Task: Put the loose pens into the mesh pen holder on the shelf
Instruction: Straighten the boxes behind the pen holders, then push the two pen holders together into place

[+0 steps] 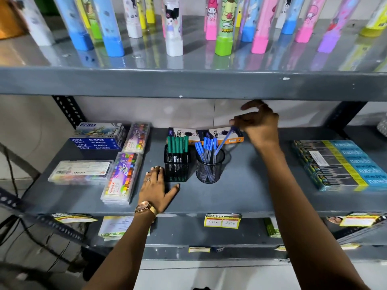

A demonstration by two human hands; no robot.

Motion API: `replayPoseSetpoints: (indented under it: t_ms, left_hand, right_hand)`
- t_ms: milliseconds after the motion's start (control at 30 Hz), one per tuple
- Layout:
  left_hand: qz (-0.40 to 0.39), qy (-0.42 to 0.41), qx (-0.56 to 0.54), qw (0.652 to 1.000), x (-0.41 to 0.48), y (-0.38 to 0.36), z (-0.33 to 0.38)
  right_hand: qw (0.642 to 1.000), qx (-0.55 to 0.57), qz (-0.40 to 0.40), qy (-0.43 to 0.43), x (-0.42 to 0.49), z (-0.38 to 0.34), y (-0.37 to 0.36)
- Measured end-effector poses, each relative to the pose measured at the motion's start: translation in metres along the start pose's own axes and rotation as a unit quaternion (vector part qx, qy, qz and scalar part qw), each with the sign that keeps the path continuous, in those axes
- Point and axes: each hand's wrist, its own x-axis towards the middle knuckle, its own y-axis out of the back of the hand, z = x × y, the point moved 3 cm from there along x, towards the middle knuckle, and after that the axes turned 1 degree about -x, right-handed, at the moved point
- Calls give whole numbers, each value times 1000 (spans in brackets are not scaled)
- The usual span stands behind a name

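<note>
Pinching a blue pen point(225, 141) by its upper end, the right hand point(258, 126) angles it tip-down into the round mesh holder point(209, 167), probably so it slides in among the blue-capped pens already there. The left hand point(157, 188) lies flat and empty on the shelf point(247, 191), touching the square mesh holder point(177, 165) of green markers, perhaps for balance.

Even light, glossy glare, warped edges
</note>
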Motion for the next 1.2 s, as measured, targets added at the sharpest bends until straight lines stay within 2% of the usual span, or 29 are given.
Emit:
replayPoseSetpoints:
  t_ms: [133,267,500,600,700,800,900,1033,1200]
  left_hand:
    - [4,1,-8,1000,0,1,1]
    - [8,-1,-11,1000,-1,2,1]
    - [11,-5,-13,1000,-1,1,1]
    - [-1,-3,-37,999,2,1,-1]
    - [-20,29,-129,991,5,2,1]
    - [26,92,-297,950,4,3,15]
    - [75,106,-387,913,6,3,34]
    - [115,108,-425,891,18,6,48]
    - [124,94,-411,898,24,4,43]
  right_hand:
    - [993,-113,-43,-1,0,25,-37]
    - [983,-147,-104,-35,-11,48,-70]
    - [974,-221,-57,11,-36,59,-85]
    - [981,-194,-8,27,-51,58,-78]
    - [990,-127,49,-25,-77,64,-71]
    - [989,-101,59,-92,-112,78,-77]
    - [987,-105,12,-117,-125,85,-93]
    - [983,-93,17,-160,-116,82,-110]
    - [980,-104,24,-166,-111,80,-108]
